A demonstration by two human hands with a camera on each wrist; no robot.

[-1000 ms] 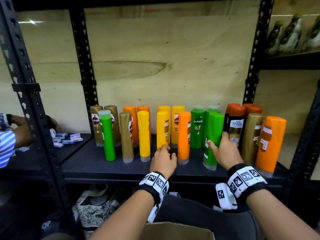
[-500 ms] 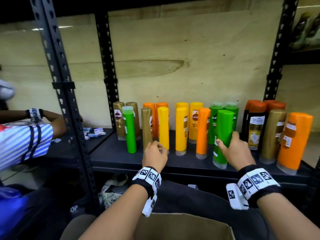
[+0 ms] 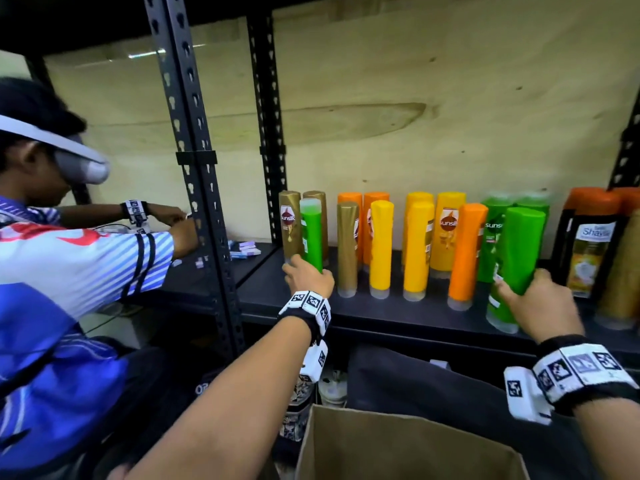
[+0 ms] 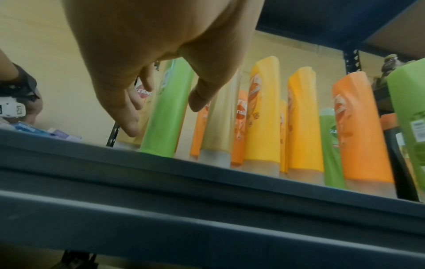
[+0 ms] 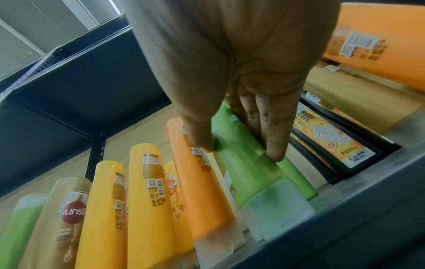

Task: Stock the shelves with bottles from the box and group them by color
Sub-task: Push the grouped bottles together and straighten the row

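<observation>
Bottles stand on a black shelf [image 3: 398, 317], their colours mixed. My right hand [image 3: 521, 284] grips an upright green bottle [image 3: 523, 237] low on its body at the shelf's front right. In the right wrist view the thumb and fingers of the right hand [image 5: 239, 148] pinch this green bottle [image 5: 253, 172]. My left hand [image 3: 304, 268] is at the foot of a smaller green bottle [image 3: 310, 230] on the left, between gold ones. In the left wrist view the left hand [image 4: 164, 116] spreads thumb and fingers either side of that bottle [image 4: 165, 138] without closing on it.
Between my hands stand a gold bottle [image 3: 347, 247], yellow bottles [image 3: 381, 247] and an orange one [image 3: 465, 254]. A dark bottle [image 3: 588, 251] is at the right. An open cardboard box [image 3: 398, 448] sits below. Another person [image 3: 69, 254] works left of the black post [image 3: 194, 150].
My left hand has moved left, from the yellow bottles to the small green bottle. The right hand kept hold of its green bottle. My view has swung left.
</observation>
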